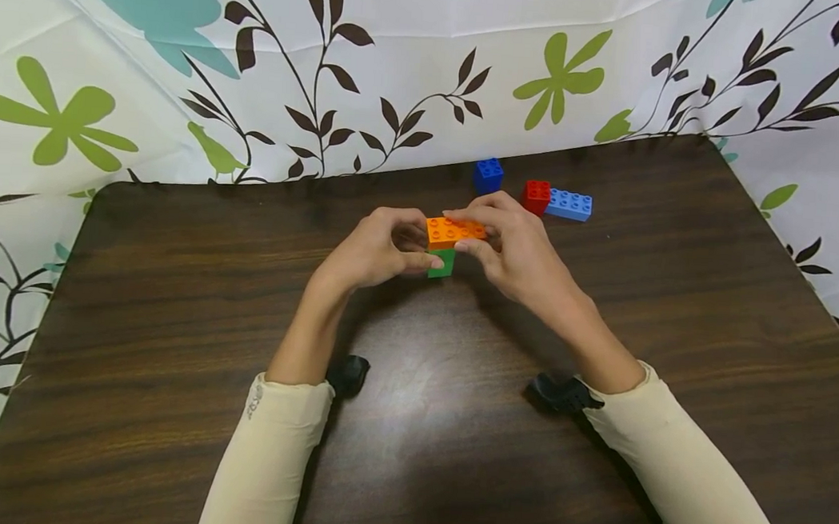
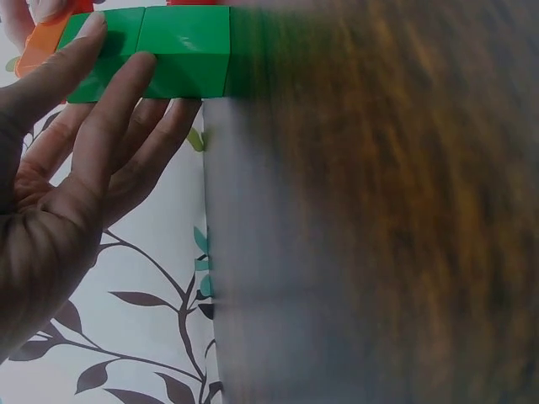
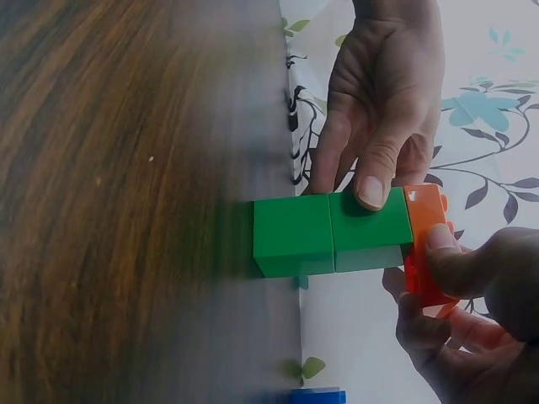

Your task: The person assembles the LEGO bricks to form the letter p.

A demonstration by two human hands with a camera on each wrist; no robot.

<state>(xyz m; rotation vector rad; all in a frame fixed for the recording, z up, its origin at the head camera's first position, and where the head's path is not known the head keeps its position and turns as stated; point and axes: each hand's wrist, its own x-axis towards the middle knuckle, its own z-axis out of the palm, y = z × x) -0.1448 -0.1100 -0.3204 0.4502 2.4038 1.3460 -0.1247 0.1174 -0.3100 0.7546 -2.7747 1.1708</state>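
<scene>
Two green toy bricks (image 3: 292, 237) stand stacked as a small tower on the table. On top lies an orange brick (image 1: 446, 233), studs up, jutting out to the right of the tower. The left hand (image 1: 372, 247) steadies the tower, its thumb on the upper green brick and its fingers at the opposite side. Pinched between thumb and fingers of the right hand (image 1: 517, 248) is the orange brick's overhanging end. In the right wrist view the orange brick seems to meet the upper green brick; whether it is pressed fully down I cannot tell.
Behind the right hand are a dark blue brick (image 1: 489, 176), a red brick (image 1: 536, 196) and a light blue brick (image 1: 570, 205), the last two side by side. A patterned curtain (image 1: 402, 69) hangs along the far edge of the dark wooden table (image 1: 208, 297).
</scene>
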